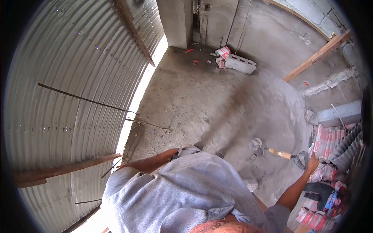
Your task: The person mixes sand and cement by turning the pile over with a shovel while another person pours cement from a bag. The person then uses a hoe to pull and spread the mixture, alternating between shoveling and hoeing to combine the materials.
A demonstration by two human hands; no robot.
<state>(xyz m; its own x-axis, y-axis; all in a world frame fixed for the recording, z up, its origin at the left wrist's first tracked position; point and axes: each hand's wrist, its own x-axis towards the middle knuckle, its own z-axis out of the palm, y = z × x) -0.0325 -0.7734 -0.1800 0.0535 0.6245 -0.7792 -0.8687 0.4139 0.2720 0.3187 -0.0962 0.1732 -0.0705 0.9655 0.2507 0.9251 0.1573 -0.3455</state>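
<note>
On the right, my right hand (314,162) is closed around the grey end grip of what looks like a shovel (279,153). Its wooden shaft runs left from the hand, and its head, by a grey lump on the floor, is hard to make out. My left hand (174,153) is at the front of my waist, against the grey shirt (194,178). Grey cloth-like material lies right beside it. Its fingers are mostly hidden, so whether it grips anything does not show.
Corrugated metal sheeting (74,101) lines the left, with thin rods sticking out. A hollow concrete block (241,64) lies by the far wall near a torn bag (223,52). A timber brace (318,56) leans at right. Red-and-white bags (328,141) and clothes (334,198) are piled there.
</note>
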